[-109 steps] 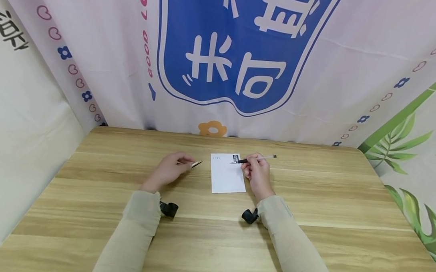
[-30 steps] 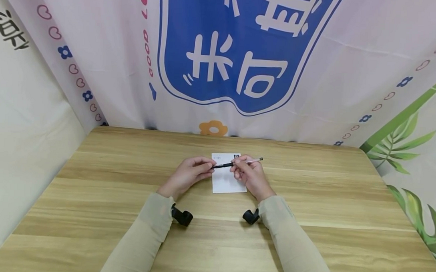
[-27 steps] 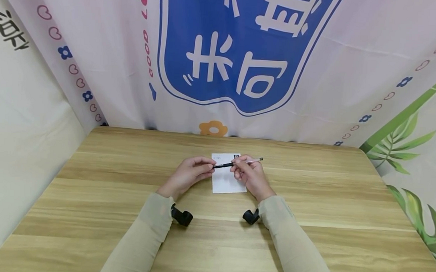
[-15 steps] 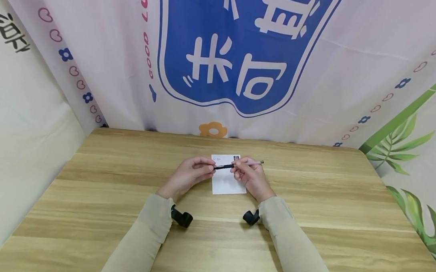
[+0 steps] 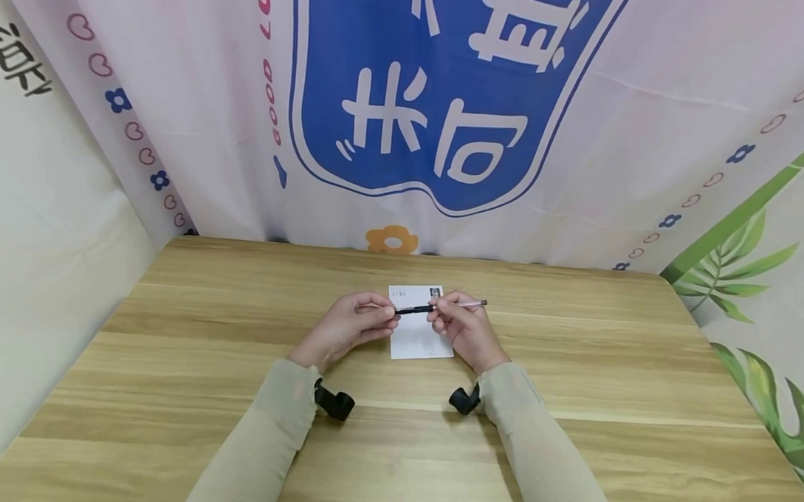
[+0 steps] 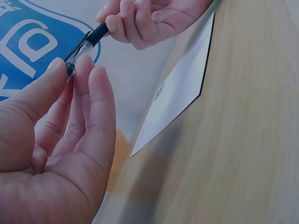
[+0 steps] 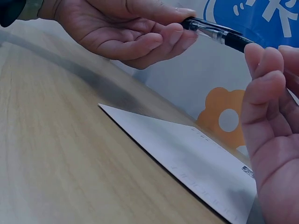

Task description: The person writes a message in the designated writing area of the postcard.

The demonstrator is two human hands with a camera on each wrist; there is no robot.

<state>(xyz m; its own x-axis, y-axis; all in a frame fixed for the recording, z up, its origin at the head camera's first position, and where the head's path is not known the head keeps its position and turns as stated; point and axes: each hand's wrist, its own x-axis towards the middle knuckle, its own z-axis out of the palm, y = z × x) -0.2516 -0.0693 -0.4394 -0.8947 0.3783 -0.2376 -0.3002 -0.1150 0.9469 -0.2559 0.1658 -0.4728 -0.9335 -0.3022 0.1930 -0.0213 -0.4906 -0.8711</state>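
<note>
Above a white card (image 5: 422, 343) on the table, both hands hold one pen (image 5: 415, 309) level between them. The thumb and fingertips of my left hand (image 5: 348, 326) pinch the clear and black cap (image 6: 85, 49), which sits over the pen's writing end. My right hand (image 5: 469, 331) grips the barrel with thumb and fingers. The barrel's clear rear end sticks out to the right past that hand. In the right wrist view, the cap's clip (image 7: 216, 25) runs along the pen's upper side. Beneath the hands, the card lies flat, with a small dark printed square at its top right.
The wooden table (image 5: 604, 376) reaches back to a hanging cloth (image 5: 238, 193) with a blue emblem and an orange flower. Black wrist devices (image 5: 335, 402) are strapped at both cuffs. A leaf-patterned cloth (image 5: 734, 270) hangs at the right.
Since the earliest frame, my left hand has come right with the cap, and the bare pen tip is now inside it. Over the last second both hands have hardly moved.
</note>
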